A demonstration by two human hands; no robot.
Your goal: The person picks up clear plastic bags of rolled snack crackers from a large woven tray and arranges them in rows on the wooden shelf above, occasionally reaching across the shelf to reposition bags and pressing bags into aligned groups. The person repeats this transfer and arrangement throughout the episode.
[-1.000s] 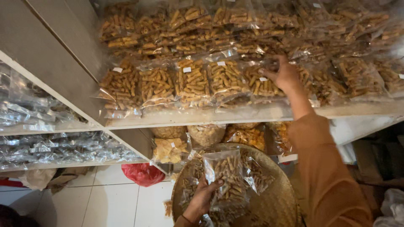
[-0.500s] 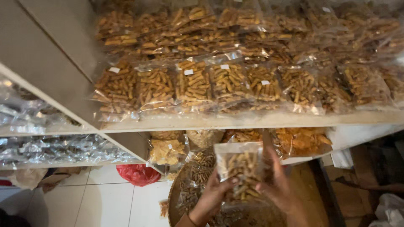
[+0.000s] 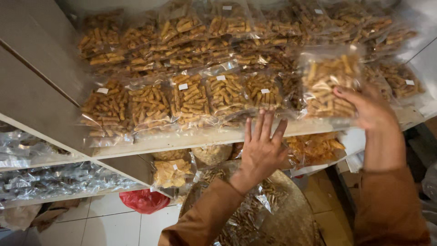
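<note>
Right hand (image 3: 371, 111) grasps a clear bag of fried snack sticks (image 3: 328, 84) at the shelf (image 3: 200, 139) row's end, fingers pinching its side; left hand (image 3: 261, 148) spreads released against neighbouring bags (image 3: 264, 91). Bag likely light, crinkly, contents brittle; best held by its edges.

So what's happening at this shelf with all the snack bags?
A person in brown sleeves stands at a shelf packed with clear bags of fried snack sticks. The right hand holds one bag of sticks upright at the right end of the front row. The left hand is open, fingers spread, pressed against the shelf's front edge by the bags. Below, a round woven tray holds more bags.
</note>
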